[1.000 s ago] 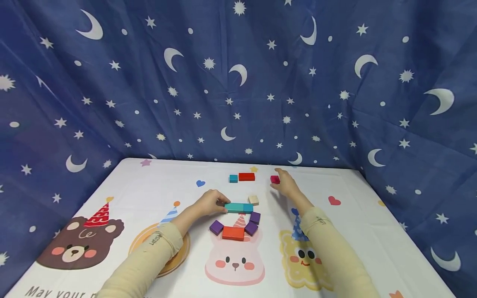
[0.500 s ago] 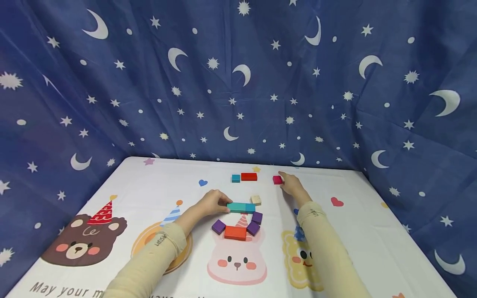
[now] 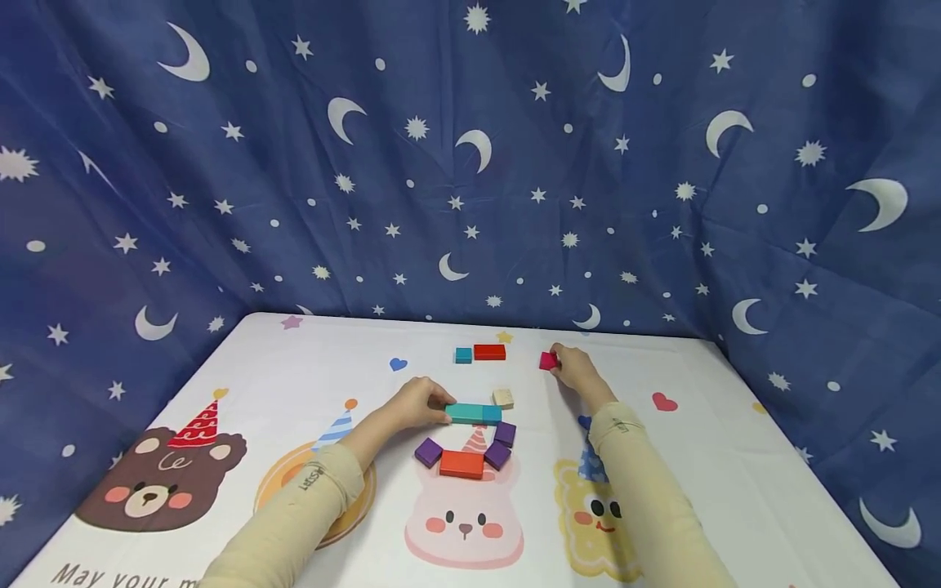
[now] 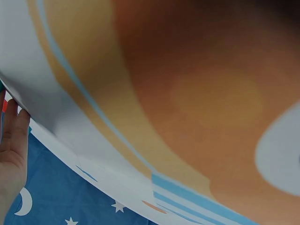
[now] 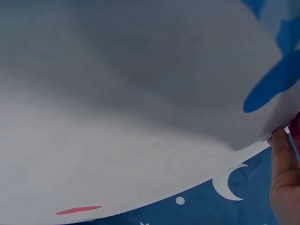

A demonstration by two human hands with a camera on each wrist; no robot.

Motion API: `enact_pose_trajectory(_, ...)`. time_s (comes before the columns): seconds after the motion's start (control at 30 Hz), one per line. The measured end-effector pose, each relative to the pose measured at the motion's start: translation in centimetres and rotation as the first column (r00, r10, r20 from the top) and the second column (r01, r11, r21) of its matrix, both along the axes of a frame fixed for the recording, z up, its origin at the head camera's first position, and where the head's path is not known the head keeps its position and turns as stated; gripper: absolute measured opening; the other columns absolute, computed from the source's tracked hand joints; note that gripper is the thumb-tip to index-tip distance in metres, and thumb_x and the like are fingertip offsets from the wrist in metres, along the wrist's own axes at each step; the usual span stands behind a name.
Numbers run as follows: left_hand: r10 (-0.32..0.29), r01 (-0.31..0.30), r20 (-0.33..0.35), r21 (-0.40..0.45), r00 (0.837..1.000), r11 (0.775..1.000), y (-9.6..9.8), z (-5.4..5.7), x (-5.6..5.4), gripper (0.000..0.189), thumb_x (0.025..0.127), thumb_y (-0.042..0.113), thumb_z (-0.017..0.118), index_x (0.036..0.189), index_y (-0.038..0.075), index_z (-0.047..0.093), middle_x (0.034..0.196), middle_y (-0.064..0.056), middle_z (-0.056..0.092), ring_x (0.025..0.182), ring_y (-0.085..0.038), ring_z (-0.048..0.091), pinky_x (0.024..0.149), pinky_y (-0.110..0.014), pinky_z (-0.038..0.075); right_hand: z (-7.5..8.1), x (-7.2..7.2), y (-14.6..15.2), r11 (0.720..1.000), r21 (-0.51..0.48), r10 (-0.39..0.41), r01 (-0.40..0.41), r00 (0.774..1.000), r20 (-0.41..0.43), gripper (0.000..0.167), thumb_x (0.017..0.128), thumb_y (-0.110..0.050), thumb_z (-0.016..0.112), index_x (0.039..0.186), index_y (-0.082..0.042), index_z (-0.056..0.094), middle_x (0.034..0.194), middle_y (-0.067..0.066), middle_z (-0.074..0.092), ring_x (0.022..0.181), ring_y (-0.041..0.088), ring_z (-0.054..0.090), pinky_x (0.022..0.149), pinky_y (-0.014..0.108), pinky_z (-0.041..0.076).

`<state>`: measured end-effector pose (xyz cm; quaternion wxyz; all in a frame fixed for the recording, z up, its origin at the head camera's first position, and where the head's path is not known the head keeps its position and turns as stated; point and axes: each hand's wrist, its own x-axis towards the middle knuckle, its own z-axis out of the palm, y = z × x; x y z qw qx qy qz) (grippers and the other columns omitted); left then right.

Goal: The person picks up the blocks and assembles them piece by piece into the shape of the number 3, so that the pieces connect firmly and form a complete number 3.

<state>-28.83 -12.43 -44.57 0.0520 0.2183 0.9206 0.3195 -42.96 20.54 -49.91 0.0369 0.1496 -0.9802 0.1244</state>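
In the head view my left hand (image 3: 421,402) pinches the left end of a long teal block (image 3: 463,413). A blue cube (image 3: 492,415) butts against that block's right end. Below them, two purple cubes (image 3: 505,434) and an orange-red block (image 3: 461,465) form a curve, with another purple cube (image 3: 429,452) at its left. Farther right, my right hand (image 3: 577,369) holds a magenta cube (image 3: 547,360) between thumb and fingers, low over the tabletop. The right wrist view catches just a sliver of this magenta cube (image 5: 295,129) beside the fingers.
A pale wooden cube (image 3: 503,398) lies just behind the blue cube. Toward the back edge, a small teal cube (image 3: 463,355) sits beside a red block (image 3: 489,352). The white tablecloth (image 3: 331,351) has printed animals; a blue starry curtain (image 3: 441,163) hangs behind and at both sides.
My right hand's spread fingers have come together on the magenta cube, which is slightly turned now. The left hand stays at the teal block.
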Motion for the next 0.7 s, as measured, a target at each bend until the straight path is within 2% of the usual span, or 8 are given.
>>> enact_pose_trajectory(0.07,0.012,-0.012,0.004,0.003,1.0,1.0,0.0,-0.1,0.1,0.026,0.075,0.014,0.078,0.1,0.007,0.073,0.096,-0.005,0.074,0.091,-0.015,0.064,0.088,-0.036,0.051,3.0,2.7,-1.4,0.999,-0.008,-0.052,0.053,0.994,0.095,0.035,0.085,-0.013,0.069,0.113,0.0,0.054,0.092,0.018,0.067,0.08,0.028,0.061,0.078,0.042,0.051)
enact_pose_trajectory(0.13,0.019,-0.019,0.005,0.006,1.0,1.0,-0.1,-0.1,0.1,0.026,0.075,0.013,0.078,0.1,0.007,0.074,0.096,-0.005,0.074,0.09,-0.015,0.064,0.088,-0.036,0.051,4.6,4.6,-2.1,0.998,-0.024,-0.059,0.062,0.993,0.103,0.034,0.087,-0.01,0.066,0.115,0.004,0.052,0.095,0.021,0.065,0.081,0.029,0.06,0.081,0.043,0.051)
enact_pose_trajectory(0.2,0.02,-0.02,0.009,0.01,1.0,1.0,-0.1,0.0,0.1,0.026,0.075,0.013,0.078,0.1,0.006,0.073,0.096,-0.005,0.074,0.091,-0.016,0.064,0.087,-0.036,0.051,5.3,5.6,-2.4,0.997,-0.034,-0.066,0.07,0.992,0.103,0.034,0.088,-0.009,0.064,0.116,0.006,0.051,0.098,0.023,0.064,0.084,0.031,0.06,0.084,0.044,0.05)
enact_pose_trajectory(0.27,0.011,-0.011,0.013,0.012,1.0,1.0,-0.1,0.1,0.1,0.026,0.076,0.013,0.078,0.1,0.006,0.073,0.097,-0.006,0.074,0.093,-0.018,0.065,0.088,-0.037,0.051,5.4,6.0,-2.4,0.996,-0.048,-0.07,0.075,0.993,0.094,0.032,0.089,-0.008,0.062,0.116,0.007,0.051,0.1,0.024,0.064,0.086,0.031,0.059,0.086,0.042,0.05)
enact_pose_trajectory(0.53,0.009,-0.009,0.031,0.005,0.999,1.0,0.0,-0.1,0.2,0.026,0.076,0.014,0.078,0.1,0.007,0.073,0.096,-0.005,0.074,0.091,-0.016,0.064,0.087,-0.036,0.051,5.0,5.7,-1.7,0.988,-0.119,-0.082,0.098,0.988,0.133,0.03,0.087,-0.009,0.065,0.113,0.003,0.054,0.099,0.019,0.064,0.086,0.027,0.058,0.086,0.042,0.049)
enact_pose_trajectory(0.7,0.006,-0.006,0.028,0.008,1.0,1.0,0.2,0.1,0.2,0.026,0.076,0.013,0.078,0.1,0.006,0.073,0.097,-0.006,0.074,0.097,-0.02,0.065,0.091,-0.038,0.05,5.1,5.5,-1.5,0.98,-0.162,-0.091,0.119,0.981,0.17,0.032,0.087,-0.01,0.064,0.114,0.003,0.053,0.099,0.02,0.062,0.086,0.028,0.057,0.086,0.042,0.048)
